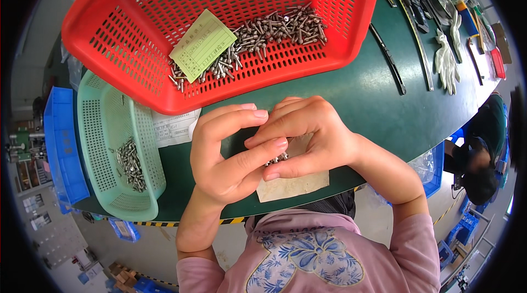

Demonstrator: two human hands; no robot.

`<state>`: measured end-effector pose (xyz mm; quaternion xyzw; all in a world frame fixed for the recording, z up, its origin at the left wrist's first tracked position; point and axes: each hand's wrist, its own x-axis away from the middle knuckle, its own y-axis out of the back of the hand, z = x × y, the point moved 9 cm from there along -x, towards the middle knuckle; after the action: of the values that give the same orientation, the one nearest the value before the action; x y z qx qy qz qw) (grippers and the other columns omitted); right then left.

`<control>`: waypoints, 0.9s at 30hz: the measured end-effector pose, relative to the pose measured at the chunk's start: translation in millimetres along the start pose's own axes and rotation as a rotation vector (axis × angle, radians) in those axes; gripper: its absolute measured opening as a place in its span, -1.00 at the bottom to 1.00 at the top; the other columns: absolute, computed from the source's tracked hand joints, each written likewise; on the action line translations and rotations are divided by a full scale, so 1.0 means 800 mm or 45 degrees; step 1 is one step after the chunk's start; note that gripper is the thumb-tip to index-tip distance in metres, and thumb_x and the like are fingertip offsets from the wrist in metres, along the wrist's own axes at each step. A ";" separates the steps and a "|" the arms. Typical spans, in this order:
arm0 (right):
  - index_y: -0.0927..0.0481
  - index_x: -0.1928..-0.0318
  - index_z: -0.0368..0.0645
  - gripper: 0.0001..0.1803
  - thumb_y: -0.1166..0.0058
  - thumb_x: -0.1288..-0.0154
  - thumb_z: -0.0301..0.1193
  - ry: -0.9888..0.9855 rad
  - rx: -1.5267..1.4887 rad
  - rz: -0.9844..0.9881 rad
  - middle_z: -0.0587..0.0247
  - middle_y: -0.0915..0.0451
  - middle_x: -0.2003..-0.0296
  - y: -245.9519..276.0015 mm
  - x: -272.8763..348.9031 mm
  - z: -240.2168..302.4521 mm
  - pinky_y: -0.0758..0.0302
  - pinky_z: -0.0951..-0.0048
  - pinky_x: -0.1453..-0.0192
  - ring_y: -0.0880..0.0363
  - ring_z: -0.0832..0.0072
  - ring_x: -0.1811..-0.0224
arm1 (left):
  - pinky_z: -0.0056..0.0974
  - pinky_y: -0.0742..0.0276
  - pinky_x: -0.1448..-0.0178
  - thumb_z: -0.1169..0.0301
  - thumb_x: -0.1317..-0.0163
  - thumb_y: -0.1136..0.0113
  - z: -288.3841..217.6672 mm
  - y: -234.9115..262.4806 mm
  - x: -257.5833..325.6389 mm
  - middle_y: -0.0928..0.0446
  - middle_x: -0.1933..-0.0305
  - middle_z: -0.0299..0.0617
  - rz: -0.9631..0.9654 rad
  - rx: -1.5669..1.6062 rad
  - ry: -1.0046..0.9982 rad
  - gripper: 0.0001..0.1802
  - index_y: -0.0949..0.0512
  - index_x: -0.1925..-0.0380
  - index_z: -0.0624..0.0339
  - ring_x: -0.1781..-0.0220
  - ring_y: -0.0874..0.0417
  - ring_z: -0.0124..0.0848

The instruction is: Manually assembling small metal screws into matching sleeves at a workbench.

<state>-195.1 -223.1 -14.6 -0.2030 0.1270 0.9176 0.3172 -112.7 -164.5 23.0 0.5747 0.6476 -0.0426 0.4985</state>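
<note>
Green table (pixel 379 101), hands cupped over screws (pixel 277 158)

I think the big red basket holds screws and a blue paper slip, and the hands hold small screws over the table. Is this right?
Not quite: the slip in the red basket is yellow-green, not blue, as the head view shows. The rest holds: screws lie in that basket, and the hands hold small screws over the table.

Small screws (pixel 276 158) mostly hidden between both hands

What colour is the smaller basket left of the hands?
Pale green basket, with screws inside; the head view shows it clearly.
</note>
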 end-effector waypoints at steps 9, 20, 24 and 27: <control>-0.67 0.26 -0.16 -0.61 -0.41 0.21 -0.35 0.155 0.278 -0.085 0.29 -0.65 0.35 0.018 -0.003 0.023 -0.41 0.40 0.27 -0.58 0.40 0.40 | -0.24 -0.52 0.07 0.59 0.18 -0.26 0.008 0.010 0.005 -0.38 -0.04 0.01 -0.159 -0.063 0.088 -0.56 -0.61 0.17 0.14 0.04 -0.51 -0.21; -0.67 0.23 -0.14 -0.63 -0.36 0.13 -0.32 0.392 0.619 -0.183 0.30 -0.62 0.33 0.023 -0.001 0.041 -0.38 0.45 0.33 -0.56 0.45 0.36 | -0.26 -0.38 -0.09 0.46 -0.15 -0.08 0.060 -0.046 0.045 -0.38 -0.04 0.00 -0.003 1.404 1.119 -0.70 -0.50 0.17 0.48 -0.03 -0.46 -0.32; -0.67 0.25 -0.14 -0.66 -0.31 0.11 -0.30 0.454 0.712 -0.144 0.31 -0.60 0.31 0.012 -0.001 0.038 -0.37 0.43 0.34 -0.56 0.45 0.35 | -0.33 -0.41 -0.06 0.50 -0.21 -0.11 0.043 -0.064 0.052 -0.39 -0.06 -0.06 0.142 1.536 1.070 -0.70 -0.47 0.09 0.49 -0.03 -0.47 -0.38; -0.66 0.23 -0.15 -0.64 -0.28 0.11 -0.29 0.472 0.719 -0.134 0.29 -0.61 0.30 0.009 0.000 0.037 -0.37 0.42 0.35 -0.56 0.44 0.35 | -0.34 -0.44 -0.06 0.57 -0.21 -0.09 0.047 -0.065 0.055 -0.45 0.00 -0.09 0.145 1.594 1.121 -0.76 -0.51 0.14 0.50 0.00 -0.49 -0.39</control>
<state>-208.1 -217.7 12.1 -0.2766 0.4209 0.7762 0.3793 -124.4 -174.2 -53.3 0.7461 0.6111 -0.1429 -0.2226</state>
